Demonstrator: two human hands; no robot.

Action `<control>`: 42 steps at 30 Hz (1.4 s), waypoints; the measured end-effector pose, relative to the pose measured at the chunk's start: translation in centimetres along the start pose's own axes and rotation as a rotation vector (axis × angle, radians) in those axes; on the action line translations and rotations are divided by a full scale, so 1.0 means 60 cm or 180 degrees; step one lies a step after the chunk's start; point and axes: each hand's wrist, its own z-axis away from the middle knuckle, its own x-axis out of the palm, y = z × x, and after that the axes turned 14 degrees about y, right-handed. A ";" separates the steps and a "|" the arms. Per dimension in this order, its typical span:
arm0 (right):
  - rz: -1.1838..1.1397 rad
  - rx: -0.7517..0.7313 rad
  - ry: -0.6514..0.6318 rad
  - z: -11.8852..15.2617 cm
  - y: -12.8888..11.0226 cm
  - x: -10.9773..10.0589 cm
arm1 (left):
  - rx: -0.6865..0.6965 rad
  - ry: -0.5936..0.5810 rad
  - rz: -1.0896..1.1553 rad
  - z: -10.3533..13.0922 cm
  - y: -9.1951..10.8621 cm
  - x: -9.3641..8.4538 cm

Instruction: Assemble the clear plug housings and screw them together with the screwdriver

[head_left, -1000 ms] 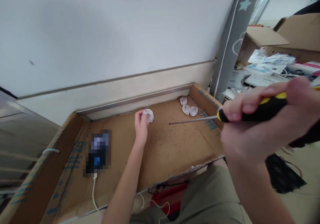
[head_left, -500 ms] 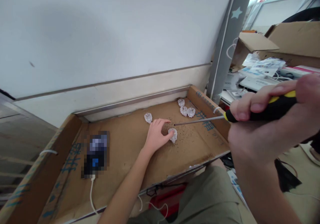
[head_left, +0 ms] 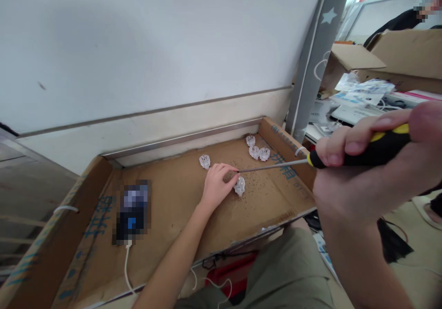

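Screwdriver nearer left hand, clear pieces around

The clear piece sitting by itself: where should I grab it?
I'd pinch the clear piece by its round outer edge, coming from above and the left: small pins seem to stick up in its middle, and the left hand is close on its right.
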 end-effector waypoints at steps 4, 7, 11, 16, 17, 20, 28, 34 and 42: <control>-0.0047 -0.0029 -0.0125 0.000 -0.005 -0.002 | -0.0029 0.0022 0.0014 -0.001 0.001 -0.001; -0.0015 -0.0075 -0.0105 -0.001 -0.007 -0.004 | 0.0035 0.0019 -0.0002 -0.001 0.002 -0.001; -0.0009 -0.0051 -0.0167 -0.001 -0.004 -0.004 | 0.0128 0.0001 -0.0096 0.000 0.002 0.000; 0.0085 0.0202 -0.0236 0.001 -0.003 0.003 | 0.0204 -0.0074 -0.0200 0.000 0.003 -0.001; 0.0099 0.0220 -0.0285 0.001 -0.003 0.005 | 0.0220 -0.0097 -0.0207 0.000 0.004 -0.002; 0.0099 0.0213 -0.0403 -0.002 -0.003 0.006 | 0.0257 -0.0125 -0.0214 -0.001 0.006 -0.002; -0.0015 0.0180 -0.0417 -0.004 0.003 -0.002 | 0.0260 -0.0119 -0.0216 0.001 0.003 0.001; 0.0038 0.0240 -0.0383 -0.004 -0.004 -0.004 | 0.0311 -0.0124 -0.0279 0.002 0.001 0.003; -0.0068 0.0350 -0.0241 -0.005 0.003 0.003 | 0.0331 -0.0100 -0.0344 0.001 0.007 0.000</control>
